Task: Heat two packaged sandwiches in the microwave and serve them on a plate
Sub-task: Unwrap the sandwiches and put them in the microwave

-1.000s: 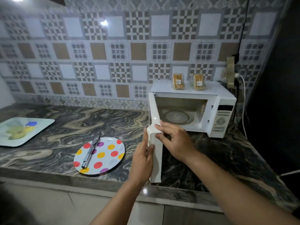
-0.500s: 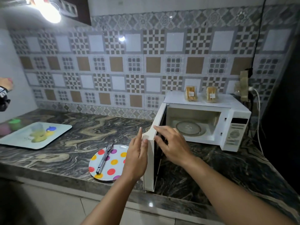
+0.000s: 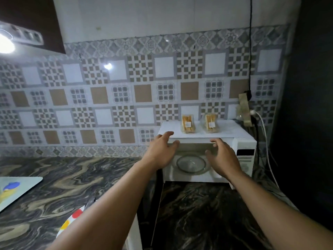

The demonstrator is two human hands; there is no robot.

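Both your hands are up in front of the microwave, holding nothing. Left hand has its fingers spread and loosely bent, tips at the front edge of the microwave's top. Right hand hangs before the open cavity, fingers relaxed and apart. Looks like you're reaching up for the packs, one per hand.

Door is swung wide toward you, seen edge-on below your left forearm, so the cavity is clear to load. Glass turntable sits bare inside.

The two sandwiches sit on the microwave's top, toward the back, near the tiled wall and side by side but apart: left sandwich, right sandwich. Each is a clear wedge pack standing upright, cut face toward you, tan bread layers showing, small white label on the front. Filling is too small to tell. Wrappers look thin, so grip gently.

Spotted plate is on the counter at your lower left, mostly hidden by your left arm, ready for serving. Tray sits at far left.

Heating not started yet.
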